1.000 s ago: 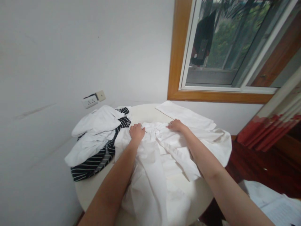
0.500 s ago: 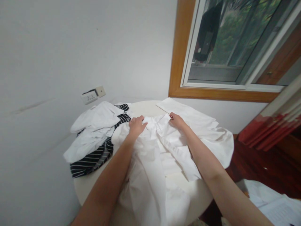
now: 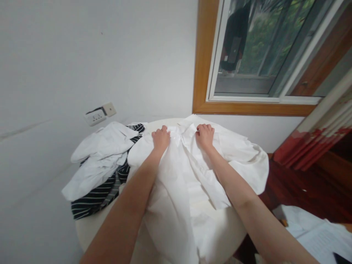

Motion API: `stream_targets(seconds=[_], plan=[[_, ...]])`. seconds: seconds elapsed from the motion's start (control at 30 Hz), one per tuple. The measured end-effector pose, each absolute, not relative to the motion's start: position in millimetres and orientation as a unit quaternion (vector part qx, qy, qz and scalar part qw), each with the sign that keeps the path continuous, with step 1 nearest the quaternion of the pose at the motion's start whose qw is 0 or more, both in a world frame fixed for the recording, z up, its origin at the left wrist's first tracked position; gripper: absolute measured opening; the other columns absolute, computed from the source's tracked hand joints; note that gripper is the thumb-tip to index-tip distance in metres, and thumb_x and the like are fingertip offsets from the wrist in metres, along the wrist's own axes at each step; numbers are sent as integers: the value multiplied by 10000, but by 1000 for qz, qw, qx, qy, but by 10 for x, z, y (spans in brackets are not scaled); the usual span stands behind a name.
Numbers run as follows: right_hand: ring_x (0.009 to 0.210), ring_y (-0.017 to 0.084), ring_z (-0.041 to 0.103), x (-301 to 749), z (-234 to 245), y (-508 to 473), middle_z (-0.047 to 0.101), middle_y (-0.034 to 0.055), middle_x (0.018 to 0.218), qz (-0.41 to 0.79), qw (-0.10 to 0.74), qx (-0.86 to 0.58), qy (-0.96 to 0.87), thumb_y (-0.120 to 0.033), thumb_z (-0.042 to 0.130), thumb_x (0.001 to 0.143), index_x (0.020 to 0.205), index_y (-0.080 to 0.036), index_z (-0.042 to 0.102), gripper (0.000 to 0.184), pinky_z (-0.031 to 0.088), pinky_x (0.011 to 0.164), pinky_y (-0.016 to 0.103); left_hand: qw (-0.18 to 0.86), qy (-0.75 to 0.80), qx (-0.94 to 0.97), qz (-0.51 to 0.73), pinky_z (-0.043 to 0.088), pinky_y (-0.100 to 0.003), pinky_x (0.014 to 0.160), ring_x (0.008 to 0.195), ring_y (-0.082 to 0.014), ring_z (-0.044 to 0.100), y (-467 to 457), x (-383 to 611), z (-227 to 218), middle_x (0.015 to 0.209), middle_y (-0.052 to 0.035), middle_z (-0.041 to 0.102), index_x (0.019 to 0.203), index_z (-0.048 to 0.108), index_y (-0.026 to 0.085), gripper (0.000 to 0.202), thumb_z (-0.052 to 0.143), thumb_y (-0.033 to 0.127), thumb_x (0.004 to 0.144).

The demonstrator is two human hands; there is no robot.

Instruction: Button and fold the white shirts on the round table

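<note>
A white shirt (image 3: 173, 198) lies spread over the round cream table (image 3: 231, 223), its front open and its lower part running toward me. My left hand (image 3: 161, 138) is closed on the cloth at the far left of its gathered top. On the other side, my right hand (image 3: 205, 136) has its fingers curled around the cloth near the collar-like folds. Both thumbs are partly hidden by fabric. More white cloth (image 3: 247, 161) lies beyond my right forearm and hangs over the table's right edge; I cannot tell whether it is part of the same shirt.
At the table's left lie crumpled white clothes (image 3: 107, 143) on a black-and-white striped cloth (image 3: 93, 200). A wall socket (image 3: 95, 116) is behind them. A window (image 3: 255, 55) and a red-and-cream curtain (image 3: 310, 143) are at the right. White papers (image 3: 316, 234) lie at lower right.
Both hands still hold the shirt's top. My right hand has turned so its knuckles face up, and the left fingers have closed more. The view has shifted slightly right.
</note>
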State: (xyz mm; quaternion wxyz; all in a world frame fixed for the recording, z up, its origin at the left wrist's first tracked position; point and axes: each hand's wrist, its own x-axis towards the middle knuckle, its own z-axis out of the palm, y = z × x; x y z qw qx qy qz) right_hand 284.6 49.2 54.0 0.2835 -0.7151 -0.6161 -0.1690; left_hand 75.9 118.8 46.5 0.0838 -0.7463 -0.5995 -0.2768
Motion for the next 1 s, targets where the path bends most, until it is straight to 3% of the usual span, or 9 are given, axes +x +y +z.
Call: stream_targets(seconds=[0.17, 0.3, 0.37, 0.47, 0.6, 0.73, 0.87, 1.0], plan=[[1103, 283, 443, 2869, 416, 682, 548, 166, 1138, -148, 198, -725, -643, -181, 395, 907, 1043, -152, 596, 244, 321, 899, 395, 175, -535, -798, -213, 243, -501, 1040, 1224, -330, 413, 1026, 739, 257, 1299, -176, 505, 1260, 507, 157, 423, 432, 146, 845], [994, 229, 571, 2856, 352, 780, 576, 150, 1120, -18, 136, -768, -626, -136, 386, 899, 1182, -150, 518, 313, 410, 809, 320, 130, -492, -844, -171, 379, -412, 933, 1116, -275, 497, 859, 820, 267, 1189, -125, 574, 1158, 585, 200, 370, 363, 125, 872], [970, 217, 597, 2818, 338, 767, 578, 144, 1148, 8, 155, -758, -634, -127, 405, 883, 1234, -160, 477, 360, 426, 780, 297, 88, -488, -855, -152, 419, -375, 877, 1060, -253, 531, 791, 838, 217, 1106, -107, 611, 1159, 585, 210, 345, 365, 175, 895], [989, 205, 600, 2709, 319, 695, 604, 130, 1155, 19, 200, -711, -674, -144, 459, 862, 1240, -169, 487, 380, 427, 791, 274, 58, -504, -849, -148, 422, -356, 898, 1075, -239, 532, 729, 804, 52, 1130, -98, 617, 1198, 564, 205, 339, 390, 267, 914], [926, 181, 622, 2550, 246, 616, 696, 93, 1006, 88, 183, -634, -746, -179, 526, 839, 1046, -157, 656, 247, 424, 789, 241, 54, -512, -841, -164, 406, -351, 933, 1109, -238, 517, 722, 750, -108, 1193, -102, 602, 1250, 532, 189, 376, 419, 292, 907], [907, 177, 641, 2527, 132, 606, 728, 74, 975, 147, 190, -614, -752, -116, 568, 785, 943, -150, 731, 230, 437, 803, 227, 78, -512, -843, -147, 423, -395, 856, 1042, -270, 539, 814, 796, 4, 1056, -108, 631, 1209, 574, 249, 345, 406, 321, 916], [898, 157, 649, 2600, 6, 587, 731, 51, 990, 196, 246, -614, -724, -79, 522, 803, 1024, -166, 727, 314, 459, 816, 223, 104, -454, -878, -112, 425, -382, 840, 1050, -275, 526, 1038, 912, 219, 1003, -135, 606, 992, 684, 216, 310, 385, 222, 908], [926, 163, 637, 2631, -106, 523, 724, 43, 999, 171, 303, -592, -727, -119, 532, 823, 1022, -191, 731, 291, 461, 851, 242, 38, -377, -924, -44, 437, -317, 856, 1009, -215, 566, 1277, 980, 313, 1076, -95, 604, 1028, 676, 225, 343, 464, 78, 802]])
